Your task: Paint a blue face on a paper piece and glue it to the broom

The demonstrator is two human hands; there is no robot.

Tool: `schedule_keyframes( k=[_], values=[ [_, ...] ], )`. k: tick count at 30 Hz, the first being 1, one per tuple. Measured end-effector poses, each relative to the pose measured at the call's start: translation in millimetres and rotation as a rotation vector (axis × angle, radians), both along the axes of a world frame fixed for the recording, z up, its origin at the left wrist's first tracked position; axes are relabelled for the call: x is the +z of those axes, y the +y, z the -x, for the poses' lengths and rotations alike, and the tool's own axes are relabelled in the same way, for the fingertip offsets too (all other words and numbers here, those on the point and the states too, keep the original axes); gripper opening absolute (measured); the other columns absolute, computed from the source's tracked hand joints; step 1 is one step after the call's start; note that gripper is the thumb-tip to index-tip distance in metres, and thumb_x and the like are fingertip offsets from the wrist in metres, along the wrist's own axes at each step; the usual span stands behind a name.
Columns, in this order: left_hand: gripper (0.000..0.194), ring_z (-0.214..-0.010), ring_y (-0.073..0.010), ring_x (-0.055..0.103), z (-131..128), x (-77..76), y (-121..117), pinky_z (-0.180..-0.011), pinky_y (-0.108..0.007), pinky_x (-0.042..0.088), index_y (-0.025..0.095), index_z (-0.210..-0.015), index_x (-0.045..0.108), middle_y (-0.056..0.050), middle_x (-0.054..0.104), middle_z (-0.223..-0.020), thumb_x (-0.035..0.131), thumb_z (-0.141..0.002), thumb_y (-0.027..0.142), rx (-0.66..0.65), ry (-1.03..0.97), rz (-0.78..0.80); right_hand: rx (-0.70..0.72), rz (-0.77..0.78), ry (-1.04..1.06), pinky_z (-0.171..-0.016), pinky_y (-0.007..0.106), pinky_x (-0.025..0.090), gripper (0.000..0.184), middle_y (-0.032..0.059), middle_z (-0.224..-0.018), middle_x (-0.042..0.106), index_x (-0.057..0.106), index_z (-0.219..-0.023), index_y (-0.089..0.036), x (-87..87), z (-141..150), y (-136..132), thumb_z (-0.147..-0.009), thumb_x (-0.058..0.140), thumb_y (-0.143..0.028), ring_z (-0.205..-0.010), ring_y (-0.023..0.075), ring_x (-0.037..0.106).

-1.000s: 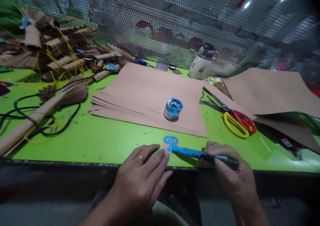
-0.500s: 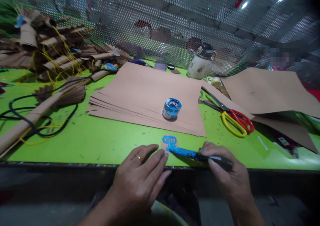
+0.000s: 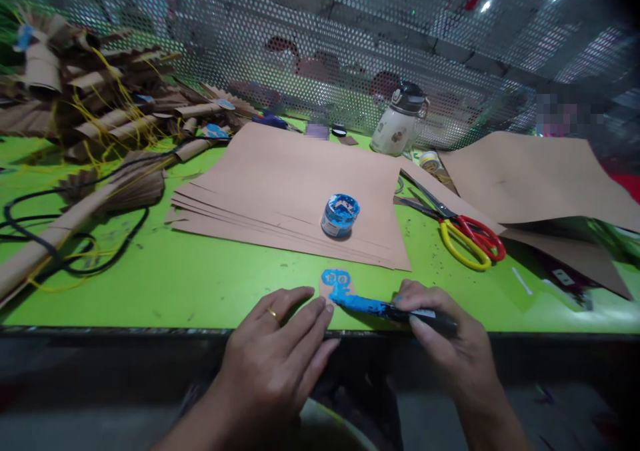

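My right hand grips what looks like a black marker pen, its front half coated in blue paint. The pen's tip touches a small round brown paper piece at the table's near edge. Blue paint covers part of that piece, around two ring shapes. My left hand lies with fingers stretched out, fingertips at the piece's lower left edge; a ring is on one finger. Beyond the hands, an open jar of blue paint stands on stacked brown paper sheets.
Scissors with red and yellow handles lie right of the stack. More brown paper is at the right, and a bottle stands behind. Paper rolls with yellow strings and a black cord fill the left side. A perforated metal screen closes the back.
The view has shifted slightly, so everything sits a little further left. The pen's tip stays on the paper piece, and both hands keep nearly the same pose.
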State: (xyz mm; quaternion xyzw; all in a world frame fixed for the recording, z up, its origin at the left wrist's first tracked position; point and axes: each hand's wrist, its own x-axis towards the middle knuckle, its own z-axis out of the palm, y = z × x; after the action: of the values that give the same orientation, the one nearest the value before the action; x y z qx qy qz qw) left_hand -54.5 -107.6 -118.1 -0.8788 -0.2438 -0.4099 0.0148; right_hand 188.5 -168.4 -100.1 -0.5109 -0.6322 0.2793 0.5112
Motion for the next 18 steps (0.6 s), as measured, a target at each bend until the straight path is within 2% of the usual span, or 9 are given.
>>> schedule_keyframes(
  k=[7,13,18],
  values=[
    [0.022,-0.102,-0.0288,0.064,0.9,0.3,0.8,-0.083,-0.044,0.055,0.008,-0.107,0.071,-0.010,0.075,-0.103,0.067,-0.086,0.015,0.002,0.008,0.009,-0.059,-0.001,0.095,-0.068,0.028,0.048,0.013,0.0036,-0.085,0.062,0.068,-0.097,-0.026,-4.5,-2.3,-3.4,-0.092,0.059,-0.020,-0.086,0.0196,0.059],
    [0.023,-0.101,-0.0287,0.064,0.2,1.9,0.6,-0.082,-0.044,0.055,0.008,-0.108,0.071,-0.009,0.075,-0.103,0.067,-0.086,0.016,0.002,0.008,-0.009,-0.087,0.010,0.184,-0.071,0.031,0.051,0.012,0.0048,-0.087,0.062,0.070,-0.098,-0.026,-6.5,-3.2,-2.7,-0.092,0.061,-0.020,-0.086,0.0204,0.060],
    [0.023,-0.101,-0.0287,0.063,-0.3,2.0,0.8,-0.082,-0.045,0.055,0.008,-0.108,0.071,-0.009,0.075,-0.103,0.067,-0.086,0.015,0.000,0.006,-0.003,-0.125,0.027,0.134,-0.066,0.028,0.053,0.011,0.0044,-0.090,0.064,0.070,-0.096,-0.026,-4.1,0.7,-0.5,-0.091,0.062,-0.020,-0.078,0.0174,0.061]
  ],
)
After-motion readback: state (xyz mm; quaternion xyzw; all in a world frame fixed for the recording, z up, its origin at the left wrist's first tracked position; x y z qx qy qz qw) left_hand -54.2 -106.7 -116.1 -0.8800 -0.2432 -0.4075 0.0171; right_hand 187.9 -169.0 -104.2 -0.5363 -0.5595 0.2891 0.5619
